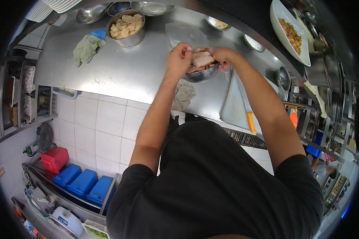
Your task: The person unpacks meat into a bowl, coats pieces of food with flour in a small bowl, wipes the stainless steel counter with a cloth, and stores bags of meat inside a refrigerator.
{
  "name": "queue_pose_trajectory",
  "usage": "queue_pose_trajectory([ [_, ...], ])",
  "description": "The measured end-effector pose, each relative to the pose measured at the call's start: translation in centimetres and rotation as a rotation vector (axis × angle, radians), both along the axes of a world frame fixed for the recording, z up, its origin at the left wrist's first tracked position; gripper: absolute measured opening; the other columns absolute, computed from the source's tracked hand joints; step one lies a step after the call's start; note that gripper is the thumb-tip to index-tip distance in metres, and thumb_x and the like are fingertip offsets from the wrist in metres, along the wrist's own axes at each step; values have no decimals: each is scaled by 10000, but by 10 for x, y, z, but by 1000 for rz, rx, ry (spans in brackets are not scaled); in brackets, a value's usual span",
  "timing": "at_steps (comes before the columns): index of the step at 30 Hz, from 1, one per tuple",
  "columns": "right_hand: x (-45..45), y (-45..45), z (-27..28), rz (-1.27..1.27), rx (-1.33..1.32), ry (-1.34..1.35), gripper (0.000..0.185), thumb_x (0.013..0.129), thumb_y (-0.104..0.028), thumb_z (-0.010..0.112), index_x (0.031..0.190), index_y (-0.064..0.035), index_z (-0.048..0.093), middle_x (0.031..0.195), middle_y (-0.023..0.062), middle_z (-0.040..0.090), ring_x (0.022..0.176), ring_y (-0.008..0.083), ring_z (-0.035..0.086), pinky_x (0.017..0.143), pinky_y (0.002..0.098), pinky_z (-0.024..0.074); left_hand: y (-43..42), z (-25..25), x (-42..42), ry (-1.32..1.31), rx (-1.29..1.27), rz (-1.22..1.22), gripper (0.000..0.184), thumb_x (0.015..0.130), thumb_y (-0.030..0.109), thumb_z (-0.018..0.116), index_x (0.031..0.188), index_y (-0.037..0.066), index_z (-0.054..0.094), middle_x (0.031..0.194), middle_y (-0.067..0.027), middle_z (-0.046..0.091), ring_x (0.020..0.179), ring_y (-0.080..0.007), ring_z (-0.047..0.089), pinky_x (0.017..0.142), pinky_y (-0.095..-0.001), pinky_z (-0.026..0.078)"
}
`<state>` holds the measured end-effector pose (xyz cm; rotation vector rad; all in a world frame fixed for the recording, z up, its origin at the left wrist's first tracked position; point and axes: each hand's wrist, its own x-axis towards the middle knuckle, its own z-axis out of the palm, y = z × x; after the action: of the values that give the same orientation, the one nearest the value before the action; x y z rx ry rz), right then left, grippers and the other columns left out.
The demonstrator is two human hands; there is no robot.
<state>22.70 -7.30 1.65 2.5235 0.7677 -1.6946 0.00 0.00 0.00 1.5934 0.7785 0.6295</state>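
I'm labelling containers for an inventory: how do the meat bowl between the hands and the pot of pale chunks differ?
The meat bowl has a rounded side, while the pot has a taller, straighter wall. The bowl holds meat; the pot holds pale chunks. The left hand and right hand are at the bowl, while neither is at the pot. Both are shiny metal and well filled.

a commercial-looking kitchen: the long steel surface carries a metal bowl of meat, a pot towards its far left corner, and a cutting board with a knife at its near edge; more cookware crowds past its right end.
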Motion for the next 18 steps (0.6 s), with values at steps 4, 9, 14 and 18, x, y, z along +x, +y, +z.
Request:
queue_pose_trajectory([
  [4,12,-4,-3,-42,-12,50,403,738,86,442,1106,19,593,889,128,545,619,245,598,618,398,612,-3,-22,-5,-198,-278,-107,133,912,176,651,968,66,602,857,38,552,813,-81,485,752,-244,415],
  [9,6,1,2,-52,-10,74,252,861,-28,436,1047,-20,606,758,66,526,560,149,525,634,386,610,10,-11,-39,-42,-120,-357,335,817,302,779,935,39,608,840,-17,581,795,-125,521,718,-287,446],
  [14,10,2,-5,13,-25,82,172,932,-155,490,1037,-119,622,697,-23,488,539,97,467,606,383,577,13,-20,-55,-98,84,-438,484,713,365,883,909,32,593,857,-67,618,811,-184,563,734,-334,468],
  [18,-2,3,13,20,-1,23,164,906,-136,503,1023,-136,617,699,-23,490,542,103,487,589,376,581,-2,-15,-56,22,127,-431,467,691,306,907,883,29,583,841,-91,620,783,-186,571,719,-339,473],
])
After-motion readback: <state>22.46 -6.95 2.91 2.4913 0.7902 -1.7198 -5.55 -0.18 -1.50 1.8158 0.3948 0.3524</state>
